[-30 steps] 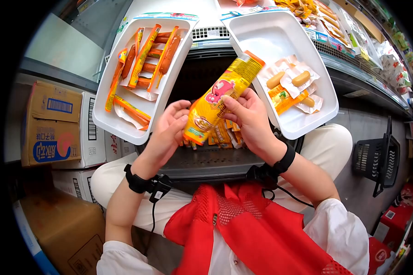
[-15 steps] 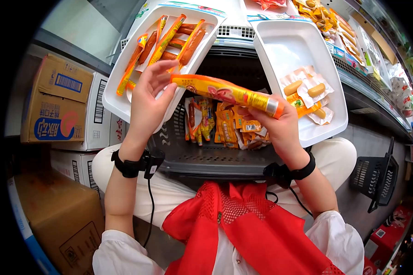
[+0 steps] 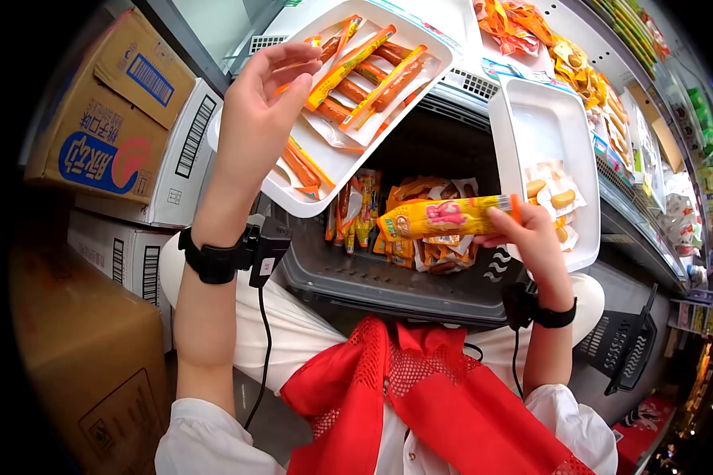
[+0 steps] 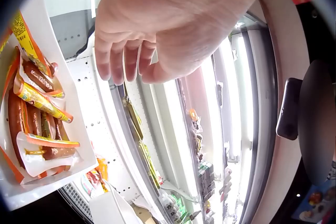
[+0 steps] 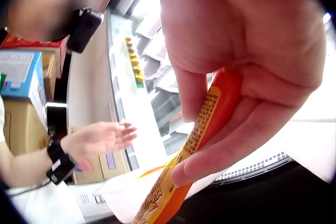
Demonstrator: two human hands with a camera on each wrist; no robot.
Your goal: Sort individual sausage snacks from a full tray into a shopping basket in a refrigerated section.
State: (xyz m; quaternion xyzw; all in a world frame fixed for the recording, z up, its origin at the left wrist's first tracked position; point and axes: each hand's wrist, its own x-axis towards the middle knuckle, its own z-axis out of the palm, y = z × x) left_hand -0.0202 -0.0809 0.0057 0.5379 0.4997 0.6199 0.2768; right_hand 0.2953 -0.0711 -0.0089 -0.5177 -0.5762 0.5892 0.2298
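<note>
My right hand (image 3: 537, 245) pinches one end of a yellow-and-orange packaged sausage (image 3: 444, 218), thumb on top. It lies nearly level above a dark plastic basket (image 3: 388, 297). In the right wrist view, fingers (image 5: 231, 145) close on the orange edge of the pack (image 5: 176, 174). My left hand (image 3: 263, 107) is raised with nothing in it, fingers loosely bent, overlapping the near-left side of a white tray (image 3: 305, 207) of wrapped sausages (image 3: 348, 67). Inside the basket are slim sausage packs (image 3: 364, 214) on the left and small orange packets (image 3: 436, 257) beside them, partly hidden under the held pack.
At right stands a second white tray (image 3: 537, 134) with a few pale sausages (image 3: 561, 198) in clear wraps. Stacked cartons (image 3: 103, 127) line the left side. Beyond the trays runs a shelf with bagged goods (image 3: 574, 67). Another dark basket (image 3: 618, 344) sits at lower right.
Both hands were on the sausage pack; my left hand has let go and moved up and left to the left tray. My right hand has carried the pack rightward and down over the basket.
</note>
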